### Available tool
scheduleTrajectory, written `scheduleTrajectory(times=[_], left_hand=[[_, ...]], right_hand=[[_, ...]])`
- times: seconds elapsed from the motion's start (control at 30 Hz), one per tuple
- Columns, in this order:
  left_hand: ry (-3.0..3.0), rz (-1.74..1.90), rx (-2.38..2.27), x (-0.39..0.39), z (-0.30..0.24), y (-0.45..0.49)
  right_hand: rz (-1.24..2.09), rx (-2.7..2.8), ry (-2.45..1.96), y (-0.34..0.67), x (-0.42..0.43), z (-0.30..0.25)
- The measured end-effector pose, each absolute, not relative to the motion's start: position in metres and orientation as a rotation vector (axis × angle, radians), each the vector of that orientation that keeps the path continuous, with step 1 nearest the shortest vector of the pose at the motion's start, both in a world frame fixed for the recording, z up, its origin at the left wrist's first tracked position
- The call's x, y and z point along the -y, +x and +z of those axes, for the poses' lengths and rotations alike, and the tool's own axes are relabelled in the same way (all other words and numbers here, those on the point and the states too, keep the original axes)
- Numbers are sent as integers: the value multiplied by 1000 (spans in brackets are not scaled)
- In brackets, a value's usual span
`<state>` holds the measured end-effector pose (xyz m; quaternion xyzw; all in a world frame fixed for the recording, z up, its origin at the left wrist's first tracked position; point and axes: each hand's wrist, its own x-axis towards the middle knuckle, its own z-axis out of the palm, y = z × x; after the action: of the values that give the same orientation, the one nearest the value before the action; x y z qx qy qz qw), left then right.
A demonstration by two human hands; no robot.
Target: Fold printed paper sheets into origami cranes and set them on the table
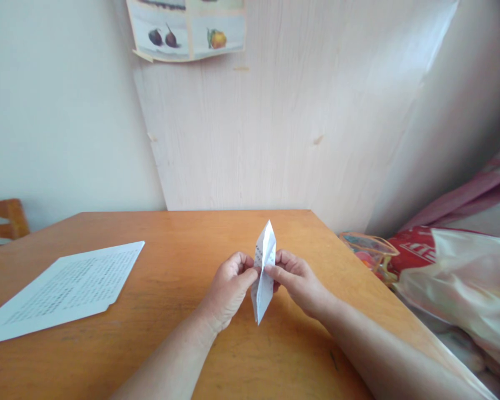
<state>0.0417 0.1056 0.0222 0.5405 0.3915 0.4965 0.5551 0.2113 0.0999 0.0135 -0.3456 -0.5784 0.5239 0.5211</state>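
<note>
A small folded piece of white printed paper [265, 261], shaped like a narrow diamond with points up and down, stands above the orange wooden table [179, 311]. My left hand [229, 289] pinches its left side with thumb and curled fingers. My right hand [296, 280] pinches its right side, fingers pressed together against the fold. Both hands meet at the paper's middle, just over the tabletop.
A printed white sheet [66, 289] with a corner cut away lies flat at the table's left. A wooden chair back [6, 218] shows at far left. Plastic bags [450, 278] pile up beside the table's right edge. A fruit poster [187, 28] hangs on the wall panel.
</note>
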Motion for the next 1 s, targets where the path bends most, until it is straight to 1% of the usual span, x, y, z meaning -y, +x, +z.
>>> scheduleTrajectory(times=[0.4,0.63,0.8,0.9,1.0], left_hand=[[1272,1060,-785,-100,27,43],[1177,1102,-813,-106,23,42],[1170,1111,-818,-107,24,41],[1149,1099,-796,-106,24,40],[1092,1086,-761,-106,24,39]], right_hand=[[1237,1351,-845,208,-103,9],[1201,1363,-894,212,-100,17],[1175,1438,-996,217,-99,23],[1210,1527,-960,219,-99,22],[1173,1574,-928,218,-99,20]])
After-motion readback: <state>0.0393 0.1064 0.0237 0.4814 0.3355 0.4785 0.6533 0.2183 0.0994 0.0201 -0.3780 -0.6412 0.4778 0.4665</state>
